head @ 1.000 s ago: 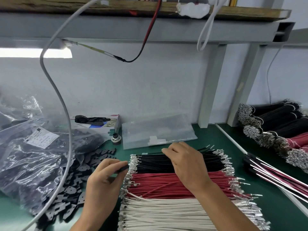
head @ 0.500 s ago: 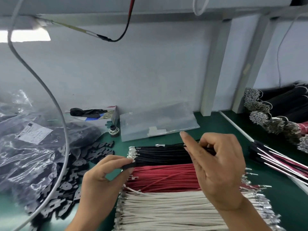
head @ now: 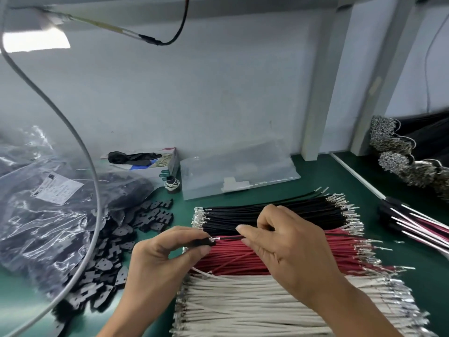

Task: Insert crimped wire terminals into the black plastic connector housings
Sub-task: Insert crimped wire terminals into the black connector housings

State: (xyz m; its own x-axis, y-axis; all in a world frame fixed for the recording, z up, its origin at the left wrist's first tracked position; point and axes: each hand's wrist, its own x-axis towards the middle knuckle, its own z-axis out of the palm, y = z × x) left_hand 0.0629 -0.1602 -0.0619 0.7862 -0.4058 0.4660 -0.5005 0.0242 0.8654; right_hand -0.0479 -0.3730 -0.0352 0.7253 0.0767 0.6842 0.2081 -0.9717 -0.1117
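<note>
2 bare hands [head: 167, 254], forearms unsleeved, no gloves.

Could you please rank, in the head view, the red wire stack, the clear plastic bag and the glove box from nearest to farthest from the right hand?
From the right hand:
1. Red wire stack, directly beneath it.
2. Clear plastic bag, behind it by the wall.
3. Glove box, farther back-left.

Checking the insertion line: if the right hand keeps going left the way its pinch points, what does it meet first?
Most likely the black connector housing pinched in the left hand. The right hand holds a black wire whose terminal tip sits right at the housing; depth is unclear.
</note>
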